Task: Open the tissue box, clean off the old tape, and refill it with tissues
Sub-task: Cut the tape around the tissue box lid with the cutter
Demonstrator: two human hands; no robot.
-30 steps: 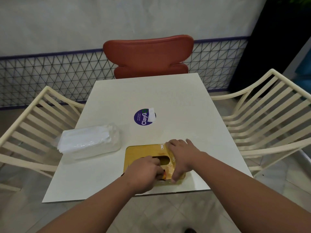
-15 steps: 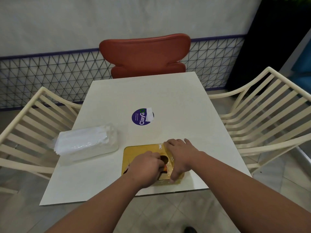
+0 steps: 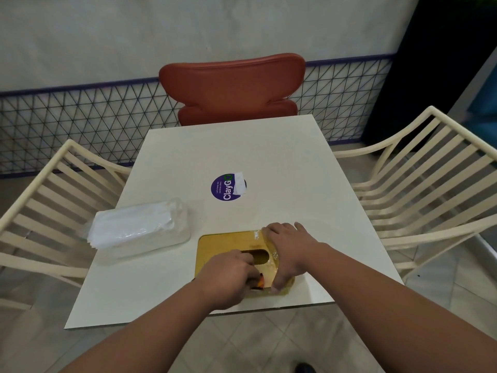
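Fingers of the right hand [image 3: 286, 249] lie spread flat on the yellow wooden tissue box [image 3: 217, 244]; left hand [image 3: 228, 275] curls closed around a small orange tool [image 3: 260, 284] at its near edge; clear plastic-wrapped pack of white tissues [image 3: 139, 227] lies left of the box, apart.

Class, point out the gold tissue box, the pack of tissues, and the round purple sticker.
gold tissue box [image 3: 215, 244]: head view, bare lid.
pack of tissues [image 3: 137, 227]: head view, top of wrapper.
round purple sticker [image 3: 223, 188]: head view, its lettering.
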